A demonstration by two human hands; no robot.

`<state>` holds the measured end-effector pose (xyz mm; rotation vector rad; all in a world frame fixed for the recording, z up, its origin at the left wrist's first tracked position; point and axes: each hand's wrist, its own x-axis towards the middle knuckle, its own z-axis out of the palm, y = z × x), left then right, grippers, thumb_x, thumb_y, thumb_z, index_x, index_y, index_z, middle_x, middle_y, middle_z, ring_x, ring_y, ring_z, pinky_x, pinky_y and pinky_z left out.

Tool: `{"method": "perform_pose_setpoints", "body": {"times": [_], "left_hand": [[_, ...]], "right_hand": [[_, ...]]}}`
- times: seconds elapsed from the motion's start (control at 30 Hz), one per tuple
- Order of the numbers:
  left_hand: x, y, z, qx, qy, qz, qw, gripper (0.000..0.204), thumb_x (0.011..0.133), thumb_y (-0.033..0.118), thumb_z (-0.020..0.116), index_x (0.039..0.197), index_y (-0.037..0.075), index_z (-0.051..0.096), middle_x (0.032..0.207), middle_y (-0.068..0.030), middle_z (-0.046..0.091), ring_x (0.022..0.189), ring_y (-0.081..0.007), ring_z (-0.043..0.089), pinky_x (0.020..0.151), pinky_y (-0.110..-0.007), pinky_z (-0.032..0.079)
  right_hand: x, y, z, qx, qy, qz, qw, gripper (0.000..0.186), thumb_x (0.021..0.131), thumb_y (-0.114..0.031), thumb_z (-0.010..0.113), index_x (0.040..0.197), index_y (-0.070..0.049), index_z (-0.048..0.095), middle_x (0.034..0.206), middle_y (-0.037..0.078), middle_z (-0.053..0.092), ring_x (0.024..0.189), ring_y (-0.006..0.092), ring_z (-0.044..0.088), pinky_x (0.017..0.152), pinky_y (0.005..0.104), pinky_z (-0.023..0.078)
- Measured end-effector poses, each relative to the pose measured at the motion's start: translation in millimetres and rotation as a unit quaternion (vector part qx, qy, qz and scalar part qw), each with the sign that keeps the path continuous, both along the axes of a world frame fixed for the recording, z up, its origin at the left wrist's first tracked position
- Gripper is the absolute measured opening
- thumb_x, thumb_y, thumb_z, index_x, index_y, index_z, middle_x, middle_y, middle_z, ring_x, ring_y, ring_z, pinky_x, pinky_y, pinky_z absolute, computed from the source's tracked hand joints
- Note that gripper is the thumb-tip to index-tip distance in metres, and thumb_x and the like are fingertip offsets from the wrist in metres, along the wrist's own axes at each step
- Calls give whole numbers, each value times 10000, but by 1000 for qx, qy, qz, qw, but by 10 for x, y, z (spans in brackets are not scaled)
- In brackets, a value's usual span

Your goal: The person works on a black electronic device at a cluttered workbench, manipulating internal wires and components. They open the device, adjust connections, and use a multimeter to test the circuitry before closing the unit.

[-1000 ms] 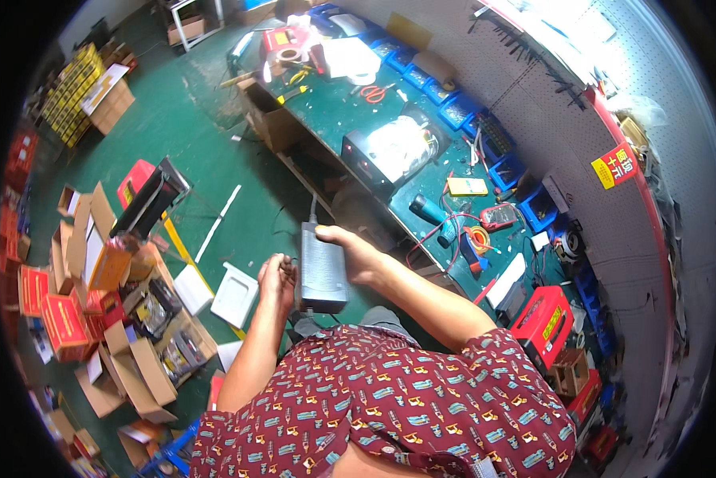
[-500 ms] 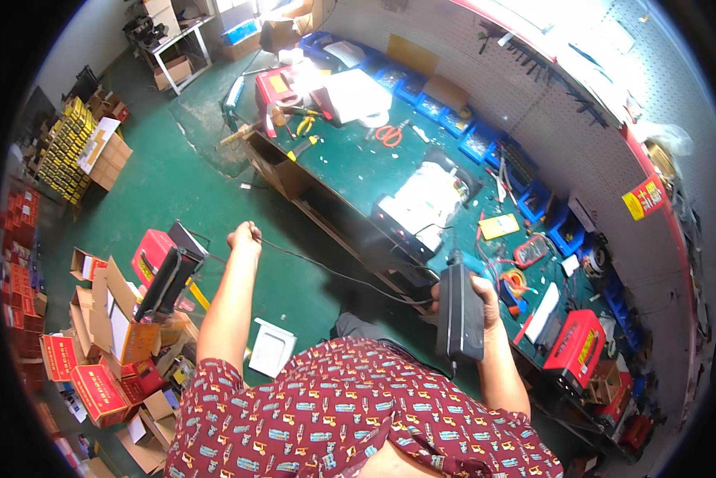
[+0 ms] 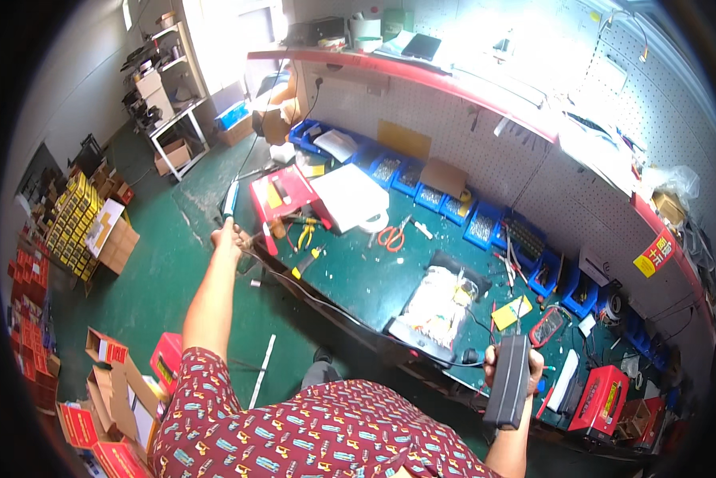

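green-topped bench [image 3: 358, 279] runs diagonally along a pegboard wall [image 3: 533, 179], row of blue bins [image 3: 480, 229] at its back. one black adapter [image 3: 508, 390], in right hand [image 3: 533, 373] over the bench's front edge, right of centre. long axis close to upright in view, far end toward the wall and leaning slightly right, near end toward the wearer. right fingers wrapped round it, mostly hidden behind the body. left hand [image 3: 229, 237] is stretched out front-left, fingers curled on one black cable [image 3: 457, 364]; cable end hidden in the fist. cable spans both hands along the bench front; its join to the adapter isn't visible. on the bench: one pair of orange scissors [image 3: 391, 238], one red multimeter [image 3: 547, 327]. white bundle [image 3: 437, 307] mid-bench washed out, contents unclear.
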<state>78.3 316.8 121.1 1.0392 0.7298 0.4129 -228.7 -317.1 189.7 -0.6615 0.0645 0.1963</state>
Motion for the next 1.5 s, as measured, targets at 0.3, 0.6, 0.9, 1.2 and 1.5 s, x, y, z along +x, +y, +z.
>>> {"method": "perform_pose_setpoints", "body": {"times": [0.3,0.6,0.9,1.2,1.5], "left_hand": [[2611,-1054,338,122,-45,-261,957,276,984,384,586,904,121,592,585,63,384,404,-71,310,362,-265,207],[4493,-1869,605,16,-119,-321,939,252,1013,227,597,833,64,531,655,3,481,460,-95,411,396,-268,319],[5987,-2027,179,46,-167,-352,920,241,985,268,628,1020,29,623,757,-55,631,508,-98,473,431,-264,359],[6368,-2154,68,36,-136,-345,928,289,950,242,601,762,27,645,555,-38,530,434,-139,456,425,-315,322],[6578,-1906,-53,15,-182,-389,903,254,982,289,619,825,130,498,708,-2,542,492,-86,397,446,-267,329]], "right_hand": [[1216,1182,350,7,40,-16,999,710,766,-543,647,1148,54,630,1066,262,647,848,373,701,739,446,611],[2555,2207,438,-71,152,-37,985,671,785,-390,721,1298,9,553,1405,251,526,1255,487,545,823,551,612],[2751,2232,-1071,-260,309,-156,901,521,790,-158,824,1210,14,570,1053,101,665,951,202,648,891,349,534],[2819,2643,-1487,-439,351,-181,807,553,696,-186,930,1080,4,579,949,68,654,819,146,632,716,302,558],[2923,2670,-1837,-410,351,-147,829,478,715,-96,908,1083,-5,618,958,50,677,849,151,648,810,304,555]]}}
